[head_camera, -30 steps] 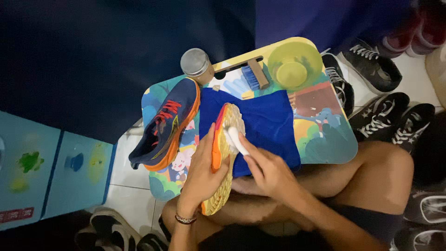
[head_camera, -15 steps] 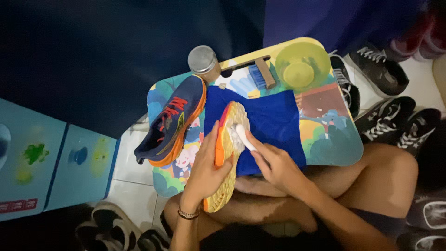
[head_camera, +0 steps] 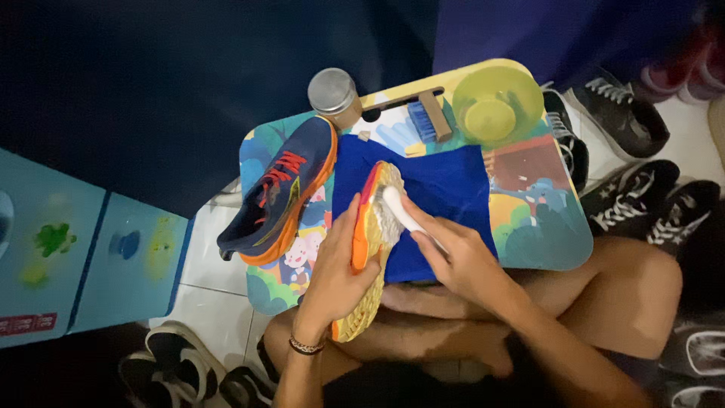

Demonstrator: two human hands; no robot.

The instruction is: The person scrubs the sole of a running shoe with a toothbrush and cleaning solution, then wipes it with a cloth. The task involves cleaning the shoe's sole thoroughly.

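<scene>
On sole: right hand (head_camera: 464, 261) brush (head_camera: 400, 211) moved toeward | left hand (head_camera: 340, 268) fingers grip shoe (head_camera: 370, 249)

A shoe (head_camera: 283, 193) lies on the tray (head_camera: 544, 234) left of the cloth (head_camera: 445, 189), bowl (head_camera: 495, 102) behind.

Cartoon-print lap table (head_camera: 544, 234), blue cloth (head_camera: 445, 189)

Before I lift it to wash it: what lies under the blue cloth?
The blue cloth lies on the colourful small table. The table's middle is covered, so anything beneath the cloth cannot be seen.
</scene>
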